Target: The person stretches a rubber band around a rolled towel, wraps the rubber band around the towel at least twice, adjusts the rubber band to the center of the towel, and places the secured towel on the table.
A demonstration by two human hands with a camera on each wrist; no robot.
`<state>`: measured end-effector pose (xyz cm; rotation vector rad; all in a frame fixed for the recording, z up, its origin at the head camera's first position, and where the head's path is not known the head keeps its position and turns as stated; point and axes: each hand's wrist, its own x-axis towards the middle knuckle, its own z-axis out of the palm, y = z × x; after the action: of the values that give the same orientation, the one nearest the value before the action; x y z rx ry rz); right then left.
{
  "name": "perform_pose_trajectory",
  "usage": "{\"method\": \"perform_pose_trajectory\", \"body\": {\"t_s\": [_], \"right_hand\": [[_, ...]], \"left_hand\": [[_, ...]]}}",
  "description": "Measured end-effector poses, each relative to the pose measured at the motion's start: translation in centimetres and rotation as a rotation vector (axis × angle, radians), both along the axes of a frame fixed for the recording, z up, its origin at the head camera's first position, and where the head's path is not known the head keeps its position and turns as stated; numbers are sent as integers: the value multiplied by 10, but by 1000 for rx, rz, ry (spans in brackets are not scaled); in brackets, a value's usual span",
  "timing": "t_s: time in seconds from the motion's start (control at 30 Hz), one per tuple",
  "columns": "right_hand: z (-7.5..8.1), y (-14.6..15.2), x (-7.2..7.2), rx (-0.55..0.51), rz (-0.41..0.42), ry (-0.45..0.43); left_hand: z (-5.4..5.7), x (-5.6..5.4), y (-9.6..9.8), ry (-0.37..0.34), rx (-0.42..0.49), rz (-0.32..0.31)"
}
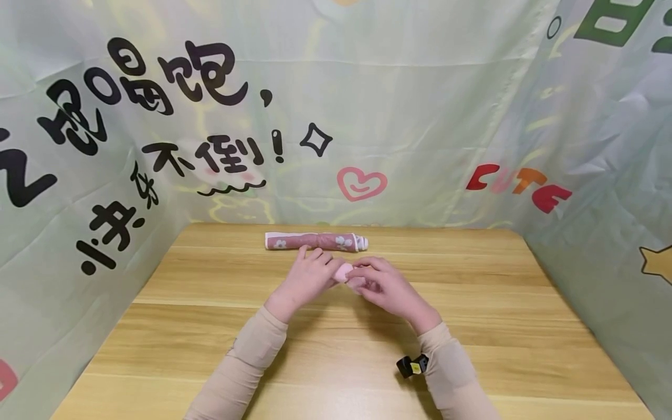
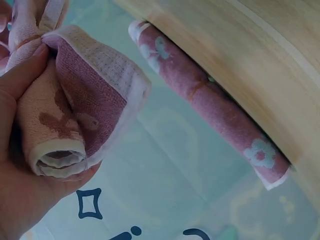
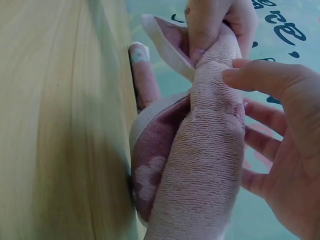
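Observation:
Above the table, both hands hold a pink rolled towel (image 1: 343, 272) with white edging. In the left wrist view, the left hand (image 2: 30, 200) grips it, the thumb pressed near a thin orange band (image 2: 26, 42) at its narrowed middle. One edge of the towel flares out, showing a mauve inner side. The right hand (image 1: 391, 286) has its thumb on the near side of the towel (image 3: 205, 165) and its other fingers along the far side, the tips partly hidden. Beyond the hands lies a second rolled towel (image 1: 315, 241), mauve with pale flowers and bound at its middle.
The wooden table (image 1: 336, 361) meets a pale printed cloth backdrop (image 1: 420, 116) at the back and sides. A black device (image 1: 412, 366) with a yellow label sits at the right wrist, just above the table.

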<state>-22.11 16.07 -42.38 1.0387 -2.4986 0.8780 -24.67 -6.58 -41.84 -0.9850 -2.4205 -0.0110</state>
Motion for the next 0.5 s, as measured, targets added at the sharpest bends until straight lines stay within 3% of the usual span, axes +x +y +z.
{"method": "perform_pose_trajectory", "body": {"t_s": [0.3,0.5], "right_hand": [[2,-9,5,202,-149,111],[1,-14,8,300,-188,145]], "left_hand": [[1,1,2,-35,-31,-9],[2,3,5,-58,-45,-10]]}}
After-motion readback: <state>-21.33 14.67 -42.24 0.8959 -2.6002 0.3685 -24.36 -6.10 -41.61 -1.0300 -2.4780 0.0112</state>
